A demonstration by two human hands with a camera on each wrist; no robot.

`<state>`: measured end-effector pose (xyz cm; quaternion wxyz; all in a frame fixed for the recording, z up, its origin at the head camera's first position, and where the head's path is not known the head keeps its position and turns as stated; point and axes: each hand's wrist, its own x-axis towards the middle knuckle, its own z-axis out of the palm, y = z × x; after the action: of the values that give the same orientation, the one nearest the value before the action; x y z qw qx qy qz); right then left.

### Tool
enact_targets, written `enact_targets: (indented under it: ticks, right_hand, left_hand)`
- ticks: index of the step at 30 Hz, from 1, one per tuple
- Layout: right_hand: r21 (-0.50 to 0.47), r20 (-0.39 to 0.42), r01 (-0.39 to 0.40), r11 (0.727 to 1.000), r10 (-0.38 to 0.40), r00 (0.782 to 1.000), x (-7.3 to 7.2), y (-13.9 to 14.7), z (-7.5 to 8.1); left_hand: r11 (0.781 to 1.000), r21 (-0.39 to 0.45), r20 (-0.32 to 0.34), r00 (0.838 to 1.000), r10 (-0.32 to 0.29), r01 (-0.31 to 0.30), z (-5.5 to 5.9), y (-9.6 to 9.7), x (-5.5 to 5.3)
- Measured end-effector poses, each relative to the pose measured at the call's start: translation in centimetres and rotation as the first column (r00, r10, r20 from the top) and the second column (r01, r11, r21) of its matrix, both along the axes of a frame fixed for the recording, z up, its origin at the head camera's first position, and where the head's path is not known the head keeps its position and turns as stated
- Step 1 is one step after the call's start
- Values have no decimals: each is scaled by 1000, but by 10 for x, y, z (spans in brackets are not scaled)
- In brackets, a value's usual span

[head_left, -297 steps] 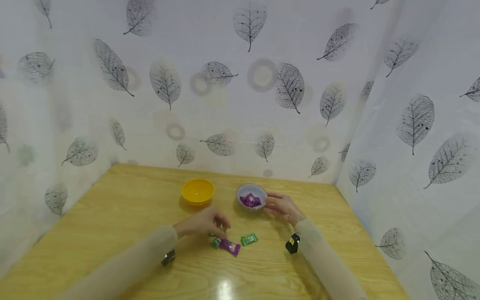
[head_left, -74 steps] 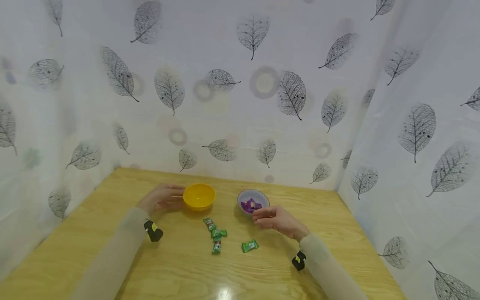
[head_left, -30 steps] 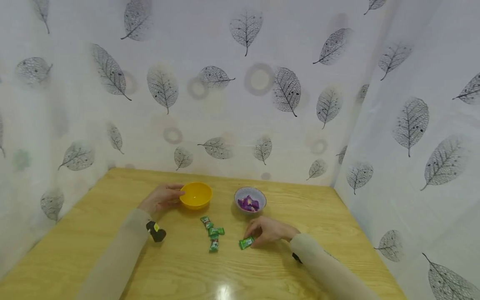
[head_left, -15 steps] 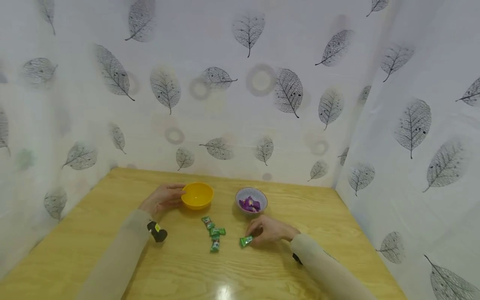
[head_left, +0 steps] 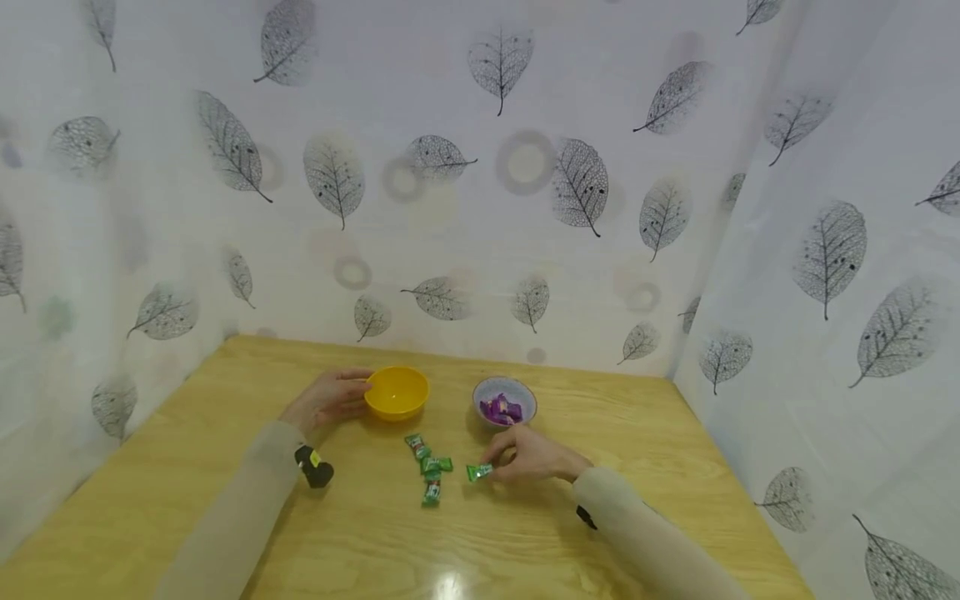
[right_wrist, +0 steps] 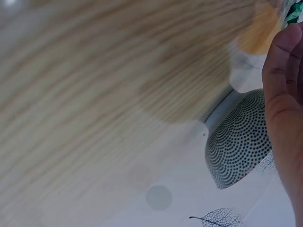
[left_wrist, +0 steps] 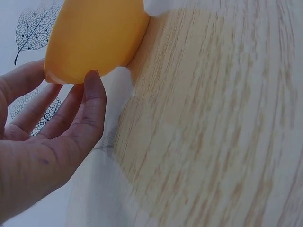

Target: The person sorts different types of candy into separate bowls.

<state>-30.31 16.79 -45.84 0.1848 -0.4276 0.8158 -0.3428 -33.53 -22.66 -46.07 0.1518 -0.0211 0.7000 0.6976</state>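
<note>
In the head view my left hand (head_left: 330,400) holds the yellow bowl (head_left: 397,394) by its left side. The left wrist view shows the thumb at the rim and fingertips against the outer wall of the yellow bowl (left_wrist: 97,35). My right hand (head_left: 534,455) pinches a green-wrapped candy (head_left: 477,472) between thumb and fingers. In the right wrist view, part of that candy (right_wrist: 294,13) shows at the top right corner beyond the fingertips. Several green-wrapped candies (head_left: 432,465) lie clustered on the table, left of the right hand.
A small patterned bowl (head_left: 486,387) with purple-wrapped candies (head_left: 501,409) stands just behind the right hand. The wooden table (head_left: 360,542) carries everything. A leaf-printed curtain (head_left: 465,225) closes off the back and sides.
Earlier the left hand was at a purple candy on the table, then it went to the yellow bowl. The right hand left the patterned bowl, picked up the lone green candy and moved it left.
</note>
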Motion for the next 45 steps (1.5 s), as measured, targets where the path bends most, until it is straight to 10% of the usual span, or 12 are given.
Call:
enact_targets:
  ticks: [27,45]
  right_hand:
    - [-140,-43,286,948,-294,955,0,-68,15]
    - [-174,-20,427,887,-436,899,-28,-109,25]
  left_hand:
    - [1000,9,-6,1000,11,-11,1,0,1]
    - [998,21,15,998,60,-60,0,3,-2]
